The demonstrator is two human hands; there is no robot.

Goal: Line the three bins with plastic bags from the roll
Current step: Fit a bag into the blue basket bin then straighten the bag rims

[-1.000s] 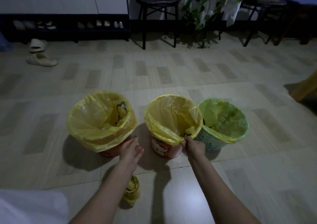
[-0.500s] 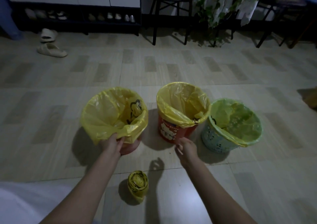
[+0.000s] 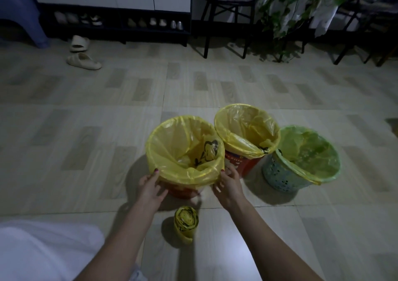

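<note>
Three bins stand on the tiled floor, each with a yellow plastic bag folded over its rim. The nearest is a red bin [image 3: 183,191]; its bag [image 3: 172,143] droops over the side. My left hand [image 3: 150,187] touches the bag's hem on the bin's left side. My right hand [image 3: 228,182] touches the hem on the right side, its fingers spread. Behind it sits a second red bin [image 3: 243,164], and to the right a pale green patterned bin [image 3: 280,173]. The roll of yellow bags [image 3: 186,221] lies on the floor between my forearms.
White cloth [image 3: 43,252] fills the lower left corner. Two slippers [image 3: 83,60] lie at the far left near a dark shoe rack [image 3: 116,22]. Black chair legs [image 3: 206,35] and a leafy plant [image 3: 288,11] stand along the back wall.
My right hand left the middle bin and came to the right side of the nearest bin. My left hand shifted to that bin's left side. The view moved left.
</note>
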